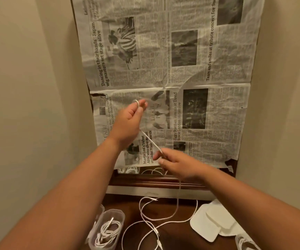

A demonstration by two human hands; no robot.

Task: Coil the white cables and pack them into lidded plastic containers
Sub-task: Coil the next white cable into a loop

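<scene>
Overhead, our left hand (129,121) pinches one end of a white cable (151,141) looped round a fingertip, while our right hand (178,163) grips it lower, above an open container (107,230) of coiled cables.

Walls (28,87) are closing in both sides. The newspaper (163,69) ahead is lying bare, passable. Below, loose white cables (156,219), an open container (107,230) and stacked lids (215,222) are crowding the dark wood surface (133,212).
</scene>
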